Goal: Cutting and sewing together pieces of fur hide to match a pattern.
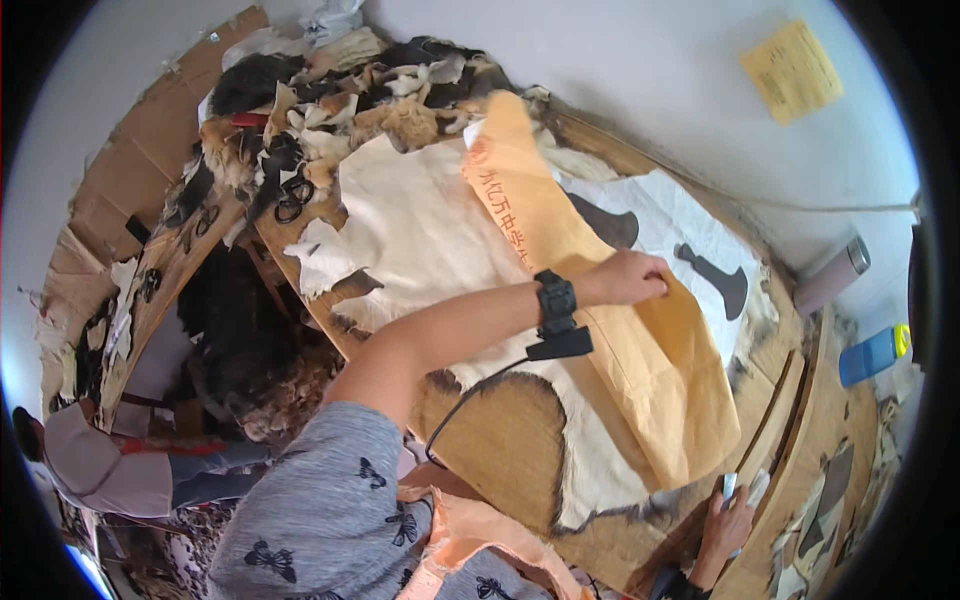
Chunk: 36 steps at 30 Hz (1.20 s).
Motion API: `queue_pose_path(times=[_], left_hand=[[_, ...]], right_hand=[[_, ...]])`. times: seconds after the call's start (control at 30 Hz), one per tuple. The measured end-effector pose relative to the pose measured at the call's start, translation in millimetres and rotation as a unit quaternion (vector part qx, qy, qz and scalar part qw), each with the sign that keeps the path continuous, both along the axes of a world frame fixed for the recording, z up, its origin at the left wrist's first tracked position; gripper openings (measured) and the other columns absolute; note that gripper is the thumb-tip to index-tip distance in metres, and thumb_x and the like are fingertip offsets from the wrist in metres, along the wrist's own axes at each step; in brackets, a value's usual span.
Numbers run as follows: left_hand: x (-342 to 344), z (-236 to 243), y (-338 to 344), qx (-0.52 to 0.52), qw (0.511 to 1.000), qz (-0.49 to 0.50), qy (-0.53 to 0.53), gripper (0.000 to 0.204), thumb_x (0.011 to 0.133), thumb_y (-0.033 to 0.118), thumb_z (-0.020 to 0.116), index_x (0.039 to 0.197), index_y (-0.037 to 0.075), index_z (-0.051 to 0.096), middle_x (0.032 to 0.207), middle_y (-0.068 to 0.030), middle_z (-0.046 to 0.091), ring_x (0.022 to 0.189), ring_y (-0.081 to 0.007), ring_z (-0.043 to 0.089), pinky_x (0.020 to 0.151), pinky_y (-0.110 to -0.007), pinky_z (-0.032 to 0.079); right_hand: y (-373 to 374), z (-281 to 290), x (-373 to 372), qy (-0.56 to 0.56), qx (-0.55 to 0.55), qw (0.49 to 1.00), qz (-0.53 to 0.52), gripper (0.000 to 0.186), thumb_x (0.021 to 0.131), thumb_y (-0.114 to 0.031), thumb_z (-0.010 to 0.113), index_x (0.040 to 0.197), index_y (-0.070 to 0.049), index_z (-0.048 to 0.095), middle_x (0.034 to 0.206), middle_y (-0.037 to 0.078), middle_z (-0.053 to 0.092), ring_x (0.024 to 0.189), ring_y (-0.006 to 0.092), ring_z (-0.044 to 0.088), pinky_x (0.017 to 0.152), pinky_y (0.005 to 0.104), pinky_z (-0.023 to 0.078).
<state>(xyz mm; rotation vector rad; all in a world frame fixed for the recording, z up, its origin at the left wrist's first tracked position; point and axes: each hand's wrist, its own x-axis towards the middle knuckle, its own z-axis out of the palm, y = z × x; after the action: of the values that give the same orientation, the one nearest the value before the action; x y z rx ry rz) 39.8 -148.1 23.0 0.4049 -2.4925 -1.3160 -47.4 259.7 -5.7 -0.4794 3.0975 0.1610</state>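
My left hand (pixel 635 278) reaches across the workbench, its fingers closed on the edge of a long tan kraft paper piece (pixel 655 370) with red printing. The paper lies over a pale hide (pixel 415 210), skin side up with dark fur at its rim. Its far end lifts and is blurred. At the lower right, my right hand (pixel 727 522) is closed round a slim whitish-blue object (pixel 729 486), whose kind I cannot make out. Beyond the paper, dark cut-out patterns (pixel 715 280) rest on whitish material.
Fur scraps (pixel 400 100) heap up at the back left, with black-handled scissors (pixel 293 198) beside them. A bottle (pixel 868 356) with a yellow cap and a grey-pink flask (pixel 832 276) stand at the right. Another person (pixel 110 460) sits at the lower left. A dark cable hangs from my left wrist.
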Motion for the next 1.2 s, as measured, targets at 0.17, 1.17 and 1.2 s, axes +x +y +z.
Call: queue_pose_path(times=[0.17,1.17,1.2], left_hand=[[-29,-27,2,0.039,0.997,-0.049,-0.035,0.025,0.082,0.021,0.06,0.102,0.006,0.063,0.09,-0.0072,0.067,0.084,-0.0147,0.062,0.076,-0.027,0.047],[-7,-40,-5,-0.091,0.994,-0.037,0.057,0.021,0.087,0.013,0.044,0.105,0.004,0.053,0.11,-0.0116,0.055,0.092,-0.0289,0.056,0.082,-0.037,0.044],[6,-30,6,-0.251,0.957,-0.109,0.092,0.023,0.089,0.018,0.045,0.106,0.007,0.056,0.117,-0.0106,0.055,0.1,-0.0318,0.054,0.088,-0.042,0.041]], right_hand=[[10,-11,-4,0.027,-0.044,0.999,0.014,0.051,0.075,-0.026,0.066,0.122,-0.011,0.051,0.09,0.02,0.056,0.085,0.0377,0.058,0.071,0.0462,0.046],[0,11,39,-0.075,-0.251,0.93,0.256,0.052,0.058,-0.005,0.072,0.109,-0.017,0.065,0.089,0.012,0.054,0.071,0.0278,0.059,0.06,0.0354,0.048],[2,11,39,-0.085,-0.254,0.931,0.247,0.053,0.058,-0.005,0.071,0.109,-0.017,0.065,0.089,0.012,0.054,0.072,0.0282,0.058,0.06,0.0356,0.048]])
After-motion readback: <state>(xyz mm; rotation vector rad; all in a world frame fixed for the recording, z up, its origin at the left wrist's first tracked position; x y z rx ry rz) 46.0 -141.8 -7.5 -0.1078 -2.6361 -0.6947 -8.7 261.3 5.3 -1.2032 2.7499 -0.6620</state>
